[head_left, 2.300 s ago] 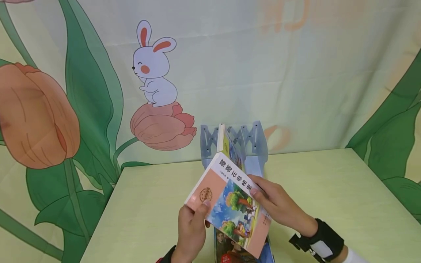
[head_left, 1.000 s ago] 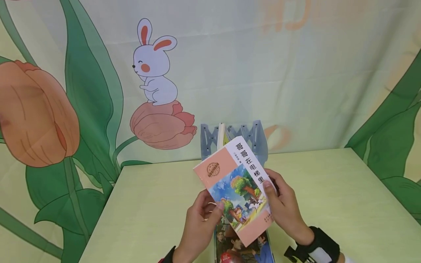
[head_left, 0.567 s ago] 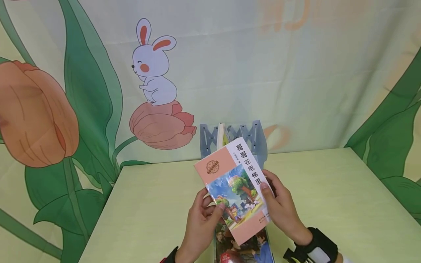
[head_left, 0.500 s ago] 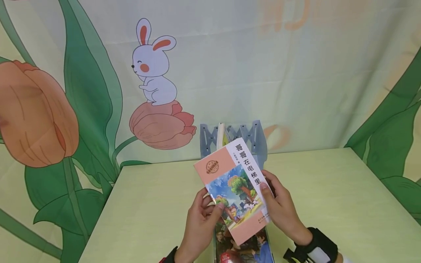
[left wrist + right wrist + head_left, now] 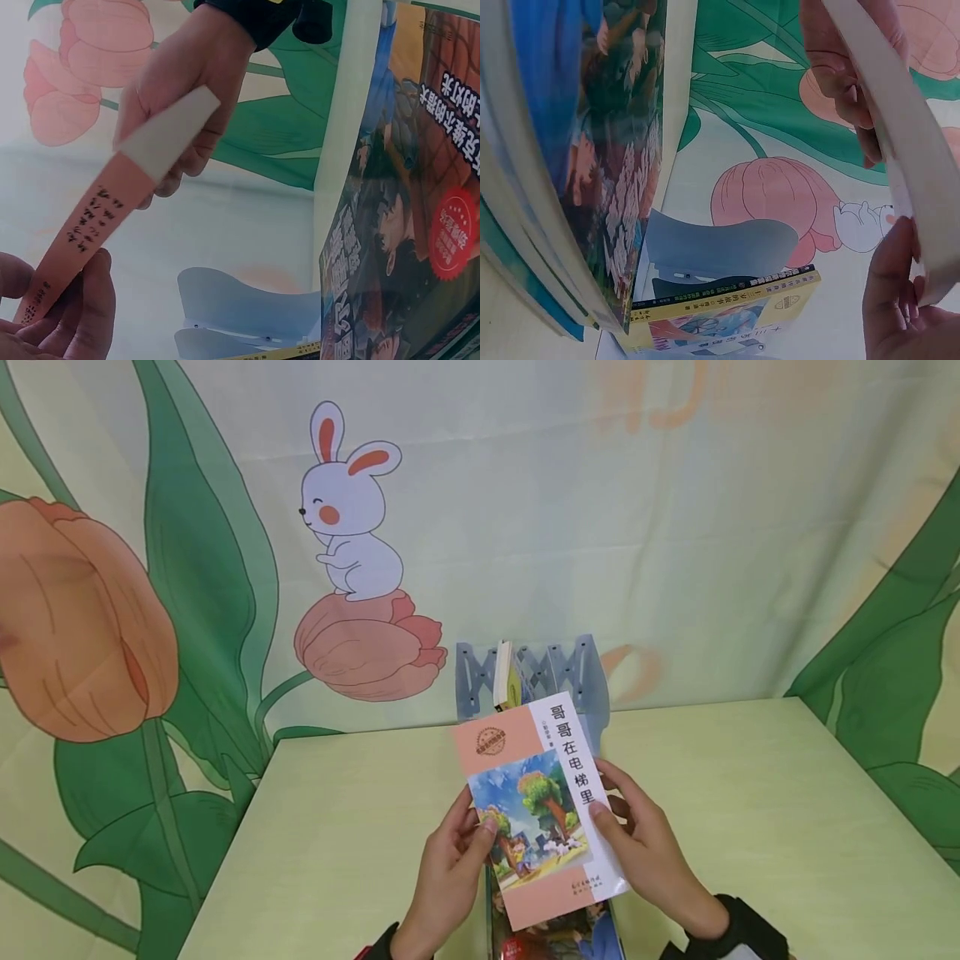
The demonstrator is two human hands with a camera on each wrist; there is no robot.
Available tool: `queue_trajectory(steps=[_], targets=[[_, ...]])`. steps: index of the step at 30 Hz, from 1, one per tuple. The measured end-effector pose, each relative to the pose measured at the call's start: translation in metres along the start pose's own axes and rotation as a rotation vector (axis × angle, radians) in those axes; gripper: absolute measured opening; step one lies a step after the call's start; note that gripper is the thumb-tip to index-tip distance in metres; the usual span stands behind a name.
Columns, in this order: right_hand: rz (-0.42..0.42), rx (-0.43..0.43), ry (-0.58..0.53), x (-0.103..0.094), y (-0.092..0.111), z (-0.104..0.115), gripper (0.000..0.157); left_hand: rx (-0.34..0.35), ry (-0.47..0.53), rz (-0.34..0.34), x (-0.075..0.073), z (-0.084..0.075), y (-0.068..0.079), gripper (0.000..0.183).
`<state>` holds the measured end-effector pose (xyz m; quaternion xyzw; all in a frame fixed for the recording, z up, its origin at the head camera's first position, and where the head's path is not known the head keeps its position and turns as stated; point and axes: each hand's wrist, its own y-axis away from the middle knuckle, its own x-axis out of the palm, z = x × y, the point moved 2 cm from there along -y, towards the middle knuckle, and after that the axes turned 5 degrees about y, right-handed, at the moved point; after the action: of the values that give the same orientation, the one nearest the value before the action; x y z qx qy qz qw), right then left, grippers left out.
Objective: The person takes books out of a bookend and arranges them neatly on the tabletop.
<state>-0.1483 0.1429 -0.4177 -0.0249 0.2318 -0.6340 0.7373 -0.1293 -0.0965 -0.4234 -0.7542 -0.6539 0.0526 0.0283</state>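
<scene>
- Left hand [image 5: 448,870] pinches the left edge of a pink-and-white paperback [image 5: 525,900].
- Right hand [image 5: 660,867] pinches its right edge.
- The paperback is above the near book stack [image 5: 602,937].
- Far side: blue-grey book rack [image 5: 595,689], upright books [image 5: 735,313] inside.

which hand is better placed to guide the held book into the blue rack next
Probably the right hand: it grips the pink-and-white book by its right edge, nearer the right side of the blue rack, where no book shows. The left hand grips the opposite edge, farther from that side.
</scene>
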Motion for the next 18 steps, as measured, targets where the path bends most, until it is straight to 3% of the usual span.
queue_trajectory(steps=[6, 18], targets=[[0.049, 0.039, -0.045, -0.003, 0.009, -0.002, 0.055, -0.007, -0.059, 0.000, 0.000, 0.000, 0.002, 0.064], [0.057, 0.104, -0.040, -0.010, 0.022, -0.010, 0.061, -0.083, -0.004, 0.039, 0.002, 0.009, 0.004, 0.063]])
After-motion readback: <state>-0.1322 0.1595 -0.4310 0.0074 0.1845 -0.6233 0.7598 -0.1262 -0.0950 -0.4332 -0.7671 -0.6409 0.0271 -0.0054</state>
